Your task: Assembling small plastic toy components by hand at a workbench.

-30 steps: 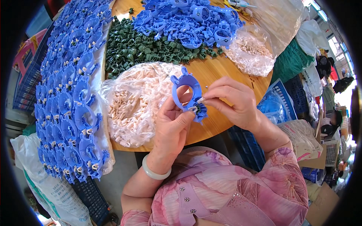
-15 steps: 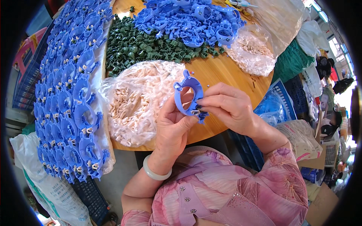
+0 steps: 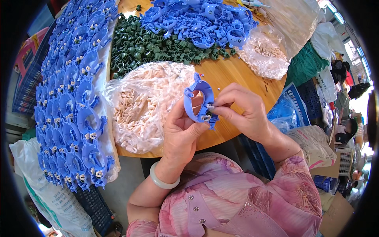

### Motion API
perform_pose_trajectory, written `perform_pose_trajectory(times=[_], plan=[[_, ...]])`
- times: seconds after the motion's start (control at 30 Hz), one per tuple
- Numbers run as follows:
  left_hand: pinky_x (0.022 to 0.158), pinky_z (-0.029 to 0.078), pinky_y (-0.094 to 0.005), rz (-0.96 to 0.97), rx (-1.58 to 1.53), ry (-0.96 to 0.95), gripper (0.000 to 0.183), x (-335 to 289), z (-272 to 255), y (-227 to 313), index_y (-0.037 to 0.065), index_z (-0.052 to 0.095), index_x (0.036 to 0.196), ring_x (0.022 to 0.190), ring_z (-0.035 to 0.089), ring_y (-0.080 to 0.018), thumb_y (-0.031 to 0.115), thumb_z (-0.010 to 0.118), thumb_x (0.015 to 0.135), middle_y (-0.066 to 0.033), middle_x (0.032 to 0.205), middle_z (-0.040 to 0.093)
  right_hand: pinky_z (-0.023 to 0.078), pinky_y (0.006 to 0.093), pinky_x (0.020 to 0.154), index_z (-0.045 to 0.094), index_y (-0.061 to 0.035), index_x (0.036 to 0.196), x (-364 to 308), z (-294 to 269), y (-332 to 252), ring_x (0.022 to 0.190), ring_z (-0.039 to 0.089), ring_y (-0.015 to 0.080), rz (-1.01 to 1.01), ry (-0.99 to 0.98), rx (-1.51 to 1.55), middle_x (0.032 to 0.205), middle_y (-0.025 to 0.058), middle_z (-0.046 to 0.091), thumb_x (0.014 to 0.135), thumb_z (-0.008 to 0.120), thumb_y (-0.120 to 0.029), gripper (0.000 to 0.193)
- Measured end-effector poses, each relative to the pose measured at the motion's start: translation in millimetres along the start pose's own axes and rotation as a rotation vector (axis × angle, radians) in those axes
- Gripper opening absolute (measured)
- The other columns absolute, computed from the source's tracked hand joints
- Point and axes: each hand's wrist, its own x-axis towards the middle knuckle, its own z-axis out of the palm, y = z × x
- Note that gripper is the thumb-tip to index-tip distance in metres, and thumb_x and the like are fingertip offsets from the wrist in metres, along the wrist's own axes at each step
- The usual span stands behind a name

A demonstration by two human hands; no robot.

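My left hand [image 3: 182,128] is closed round a blue plastic ring-shaped part [image 3: 188,106], held upright over the table's near edge with its opening turned toward me. Small dark and pale bits are fitted low on the ring's right side. My right hand [image 3: 242,112] pinches a small pale plastic piece [image 3: 210,106] against that side, thumb and forefinger pressed together. Its shape is mostly covered by the fingertips. Just left of my hands lies an open clear bag [image 3: 136,114] of pale, finger-shaped plastic pieces.
Blue parts [image 3: 197,23] and dark green pieces [image 3: 146,51] lie heaped at the back of the round wooden table [image 3: 244,83]. A smaller bag of pale pieces [image 3: 266,51] sits at the right. Rows of blue ring parts [image 3: 75,106] cover a board on the left.
The ring has shifted very slightly right. At my right fingertips the pale piece now shows, and those fingers have tilted a little on the ring's side.
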Motion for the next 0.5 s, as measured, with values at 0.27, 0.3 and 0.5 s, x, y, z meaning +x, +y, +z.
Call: perform_pose_trajectory(times=[0.27,0.3,0.5], plan=[[0.092,0.045,-0.0302,0.062,0.07,-0.032,0.063,-1.2,0.2,-1.8,0.0,0.043,0.129,0.108,0.054,-0.0165,-0.006,0.07,0.072,-0.0084,0.12,0.054,0.044,0.03,0.057,0.061,-0.0041,0.079,3.4,-3.0,1.3,0.068,0.057,0.0231,-0.028,-0.086,-0.105,0.074,0.0076,0.056,0.075,0.066,-0.004,0.006],[0.092,0.045,-0.0302,0.062,0.07,-0.031,0.063,-1.5,0.0,-1.6,0.0,0.043,0.129,0.108,0.054,-0.0165,-0.006,0.07,0.072,-0.0084,0.12,0.054,0.044,0.0302,0.057,0.061,-0.0043,0.079,4.4,-3.9,1.9,0.068,0.057,0.0236,-0.048,-0.114,-0.126,0.074,0.0077,0.056,0.076,0.066,-0.004,0.006],[0.091,0.046,-0.0305,-0.001,0.037,-0.001,0.061,-2.5,-1.2,-1.6,0.0,0.045,0.127,0.107,0.054,-0.0168,-0.007,0.07,0.072,-0.0085,0.119,0.055,0.045,0.0321,0.057,0.06,-0.0054,0.081,4.3,-6.6,1.4,0.07,0.057,0.0244,-0.12,-0.136,-0.185,0.077,0.007,0.055,0.076,0.066,-0.006,0.008]])
